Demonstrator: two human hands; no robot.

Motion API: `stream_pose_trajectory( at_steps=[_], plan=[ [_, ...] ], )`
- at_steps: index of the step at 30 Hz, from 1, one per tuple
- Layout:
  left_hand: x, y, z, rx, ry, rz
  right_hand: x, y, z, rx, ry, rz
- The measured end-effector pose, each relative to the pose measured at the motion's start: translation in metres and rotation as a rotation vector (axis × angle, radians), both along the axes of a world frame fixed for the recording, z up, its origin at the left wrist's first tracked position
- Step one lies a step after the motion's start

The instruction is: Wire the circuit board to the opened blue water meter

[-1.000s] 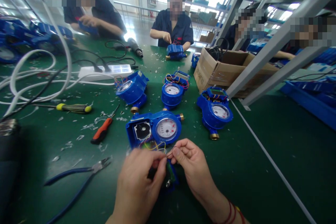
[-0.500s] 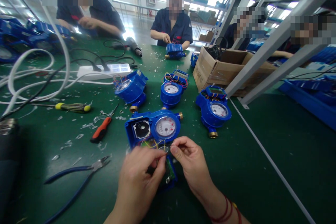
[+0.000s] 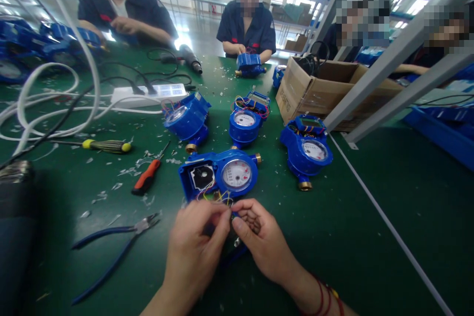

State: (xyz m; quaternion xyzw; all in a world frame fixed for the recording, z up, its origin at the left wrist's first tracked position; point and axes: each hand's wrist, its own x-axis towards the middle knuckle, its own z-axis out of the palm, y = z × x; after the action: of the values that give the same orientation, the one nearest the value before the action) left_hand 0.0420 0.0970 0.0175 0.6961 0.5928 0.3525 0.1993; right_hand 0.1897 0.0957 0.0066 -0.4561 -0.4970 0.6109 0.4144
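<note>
A blue water meter (image 3: 239, 175) lies in front of me, its side compartment uncovered with a black round part inside. Thin yellow, red and white wires (image 3: 222, 196) run from it to my fingers. My left hand (image 3: 200, 239) pinches the wires between thumb and forefinger. Right beside it, my right hand (image 3: 264, 239) has curled fingers, its fingertips meeting the left ones at the wire ends; the exact grip there is partly hidden. Beneath the hands shows a bit of a small blue cover (image 3: 237, 253), mostly covered.
Behind stand other blue meters (image 3: 244, 126), (image 3: 311, 150) and a cardboard box (image 3: 303, 94). To the left lie blue-handled pliers (image 3: 138, 227), an orange screwdriver (image 3: 148, 177), a yellow-black screwdriver (image 3: 109, 146) and a power strip (image 3: 148, 95). Co-workers sit across the green table.
My right hand has come in against the left, closing the gap between their fingertips. The small blue cover is now more hidden. The view has shifted slightly.
</note>
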Motion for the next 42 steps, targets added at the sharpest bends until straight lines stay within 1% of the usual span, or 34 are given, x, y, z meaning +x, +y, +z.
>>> stream_pose_trajectory(
  at_steps=[2, 4, 6, 8, 9, 11, 13, 15, 16, 17, 19, 21, 22, 23, 25, 26, 28, 30, 32, 35, 37, 39, 40, 42],
  plan=[
    [-0.001, 0.000, 0.002, -0.029, -0.022, 0.033, 0.000, 0.000, -0.001, 0.005, -0.016, -0.020],
    [-0.001, 0.000, 0.006, -0.104, -0.084, 0.094, 0.000, 0.001, -0.001, 0.008, -0.048, -0.042],
    [0.000, -0.001, 0.011, -0.198, -0.210, 0.157, 0.001, 0.001, -0.001, 0.006, -0.066, -0.050],
    [0.002, -0.001, 0.016, -0.246, -0.347, 0.189, 0.001, 0.001, -0.001, -0.003, -0.060, -0.046],
    [0.003, -0.001, 0.018, -0.246, -0.394, 0.193, 0.001, 0.002, -0.001, -0.013, -0.051, -0.047],
    [0.002, -0.001, 0.020, -0.224, -0.423, 0.200, 0.003, 0.003, 0.001, -0.046, -0.024, -0.049],
    [-0.003, 0.000, 0.020, -0.170, -0.388, 0.215, 0.004, 0.005, 0.003, -0.079, 0.008, -0.055],
    [-0.011, 0.000, 0.017, -0.058, -0.297, 0.203, 0.006, 0.006, 0.005, -0.104, 0.030, -0.065],
    [-0.015, 0.000, 0.015, 0.022, -0.239, 0.176, 0.006, 0.007, 0.005, -0.113, 0.036, -0.069],
    [-0.019, -0.001, 0.013, 0.105, -0.187, 0.117, 0.007, 0.008, 0.006, -0.119, 0.036, -0.072],
    [-0.023, -0.003, 0.009, 0.240, -0.131, -0.074, 0.008, 0.008, 0.006, -0.119, 0.020, -0.074],
    [-0.020, -0.006, 0.008, 0.313, -0.098, -0.291, 0.010, 0.008, 0.006, -0.105, 0.002, -0.078],
    [-0.017, -0.008, 0.007, 0.331, -0.066, -0.376, 0.011, 0.009, 0.006, -0.101, 0.000, -0.083],
    [-0.012, -0.009, 0.006, 0.345, -0.022, -0.432, 0.012, 0.009, 0.006, -0.101, 0.006, -0.091],
    [-0.005, -0.010, 0.005, 0.389, 0.058, -0.467, 0.015, 0.009, 0.006, -0.121, 0.030, -0.109],
    [-0.002, -0.010, 0.004, 0.421, 0.072, -0.451, 0.016, 0.010, 0.007, -0.131, 0.041, -0.118],
    [-0.002, -0.012, 0.003, 0.499, 0.065, -0.396, 0.017, 0.011, 0.007, -0.133, 0.048, -0.134],
    [-0.007, -0.016, 0.005, 0.543, 0.062, -0.310, 0.017, 0.011, 0.008, -0.117, 0.043, -0.142],
    [-0.015, -0.019, 0.008, 0.499, 0.023, -0.210, 0.018, 0.012, 0.009, -0.118, 0.040, -0.145],
    [-0.025, -0.019, 0.011, 0.297, -0.098, -0.021, 0.019, 0.012, 0.009, -0.144, 0.045, -0.135],
    [-0.027, -0.017, 0.009, 0.147, -0.121, 0.082, 0.020, 0.012, 0.010, -0.156, 0.046, -0.130],
    [-0.026, -0.014, 0.006, -0.001, -0.106, 0.104, 0.022, 0.012, 0.010, -0.162, 0.050, -0.133],
    [-0.025, -0.012, 0.005, -0.077, -0.106, 0.086, 0.022, 0.013, 0.010, -0.165, 0.057, -0.135],
    [-0.022, -0.009, 0.005, -0.228, -0.123, -0.017, 0.024, 0.014, 0.011, -0.178, 0.087, -0.139]
  ],
)
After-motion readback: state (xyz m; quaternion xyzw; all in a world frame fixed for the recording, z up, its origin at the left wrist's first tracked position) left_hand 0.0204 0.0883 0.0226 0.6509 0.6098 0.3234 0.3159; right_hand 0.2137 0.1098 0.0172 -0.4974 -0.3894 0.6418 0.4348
